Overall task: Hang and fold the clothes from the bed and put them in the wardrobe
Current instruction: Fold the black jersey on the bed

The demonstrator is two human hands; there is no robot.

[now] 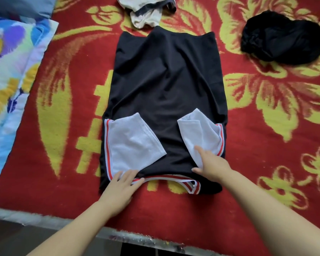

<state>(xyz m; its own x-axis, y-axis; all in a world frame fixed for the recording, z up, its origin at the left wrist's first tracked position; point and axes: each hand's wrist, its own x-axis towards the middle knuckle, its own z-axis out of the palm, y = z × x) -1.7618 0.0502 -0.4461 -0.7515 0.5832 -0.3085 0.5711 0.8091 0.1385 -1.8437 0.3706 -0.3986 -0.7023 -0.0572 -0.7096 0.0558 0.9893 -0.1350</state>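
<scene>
A black shirt (164,85) with white mesh sleeves lies face down on the red flowered bedspread (266,182), both sleeves folded in over its back. Its red-and-white striped collar points toward me. My left hand (118,189) lies flat at the collar edge, fingertips on the left white sleeve (135,143). My right hand (211,165) presses flat on the lower end of the right white sleeve (198,130), index finger stretched out over it.
A crumpled black garment (283,37) lies at the far right of the bed. A beige garment with dark trim (146,10) sits beyond the shirt's hem. A flowered blue quilt (9,71) covers the left side. The bed's near edge (44,218) runs below my arms.
</scene>
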